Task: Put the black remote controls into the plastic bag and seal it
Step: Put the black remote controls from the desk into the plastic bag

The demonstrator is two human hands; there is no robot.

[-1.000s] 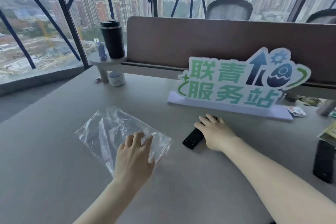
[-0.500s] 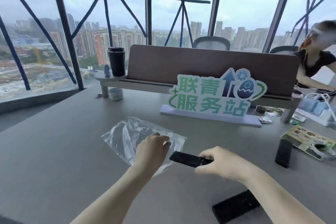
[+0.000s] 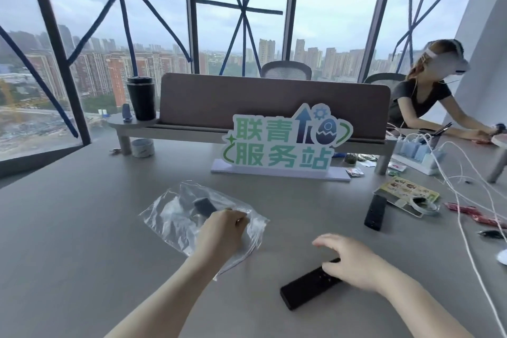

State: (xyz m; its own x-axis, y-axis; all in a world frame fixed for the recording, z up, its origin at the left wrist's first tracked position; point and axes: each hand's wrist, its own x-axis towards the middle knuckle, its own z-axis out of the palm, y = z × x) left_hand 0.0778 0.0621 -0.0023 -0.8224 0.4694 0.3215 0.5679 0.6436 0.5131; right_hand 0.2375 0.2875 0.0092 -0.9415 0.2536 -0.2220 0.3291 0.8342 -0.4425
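A clear plastic bag [image 3: 175, 217] lies on the grey table [image 3: 82, 228] with one black remote [image 3: 203, 207] inside it. My left hand [image 3: 220, 233] pinches the bag's open edge. A second black remote [image 3: 307, 289] lies flat near the front; my right hand [image 3: 348, 261] rests over its far end with fingers spread, touching it but not lifting it. A third black remote [image 3: 375, 212] lies further right on the table.
A green and white sign [image 3: 285, 145] stands behind the bag. A desk riser [image 3: 137, 125] carries a black tumbler [image 3: 141, 99]. White cables [image 3: 472, 200], a leaflet [image 3: 406, 191] and wrappers clutter the right side. Another person [image 3: 428, 107] works at the far right.
My right hand slid the first remote into the bag, let go, and moved down right onto the second remote. My left hand kept hold of the bag's edge. The camera tilted up.
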